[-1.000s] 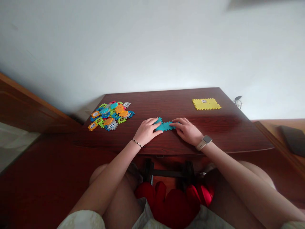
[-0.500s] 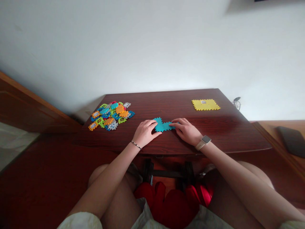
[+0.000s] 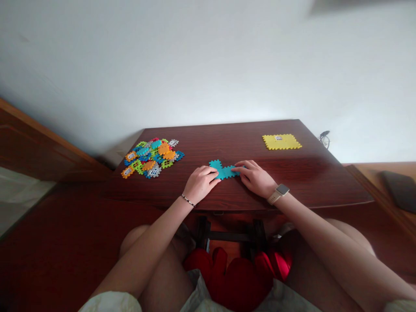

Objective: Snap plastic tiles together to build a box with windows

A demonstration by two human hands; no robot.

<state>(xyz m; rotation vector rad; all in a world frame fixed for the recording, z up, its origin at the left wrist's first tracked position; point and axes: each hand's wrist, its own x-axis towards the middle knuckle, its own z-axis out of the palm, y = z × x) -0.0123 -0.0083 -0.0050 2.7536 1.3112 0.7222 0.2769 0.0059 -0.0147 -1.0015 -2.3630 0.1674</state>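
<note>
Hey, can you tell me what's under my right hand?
Your right hand has its fingertips over the right end of the turquoise pieces, which lie on the brown table. The pieces' covered edge and whatever is beneath the palm can't be seen.

The pieces (image 3: 227,172) are turquoise, the panel (image 3: 282,142) yellow, the pile (image 3: 151,157) multicoloured, the table (image 3: 208,143) wood-grained reddish-brown.

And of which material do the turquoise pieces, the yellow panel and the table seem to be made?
Turquoise pieces: probably matte plastic, by even colour and regular teeth; foam is possible.
Yellow panel: likely matte plastic too, with similar toothed edges.
Table: wood or wood-look laminate, dark red-brown with some sheen, by its streaky grain.
</note>
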